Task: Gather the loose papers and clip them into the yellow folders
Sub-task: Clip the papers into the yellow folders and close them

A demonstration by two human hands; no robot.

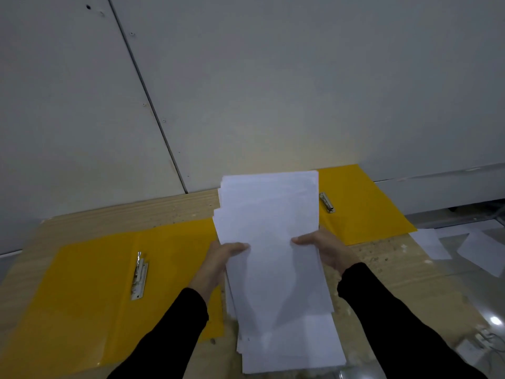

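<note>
both hands, left hand point(222, 258) and right hand point(325, 247), each grip pinching a side edge, hold the stack of white papers point(273, 242) above the tabletop point(164, 212) between two open yellow folders point(90, 296).

- A stack of white papers point(269, 220) is held upright between the two folders, the left hand point(221, 258) and right hand point(325, 250) gripping its side edges; the sheets sit unevenly at the top left corner.
- More white sheets point(292, 346) lie in a pile on the table beneath it.
- The left yellow folder point(90, 302) lies open and flat, its metal clip point(140, 276) near the fold.
- The right yellow folder point(366, 214) lies open, partly hidden behind the held stack, its own clip point(327, 202) showing.
- A few loose sheets point(481, 250) lie on the floor to the right.
</note>
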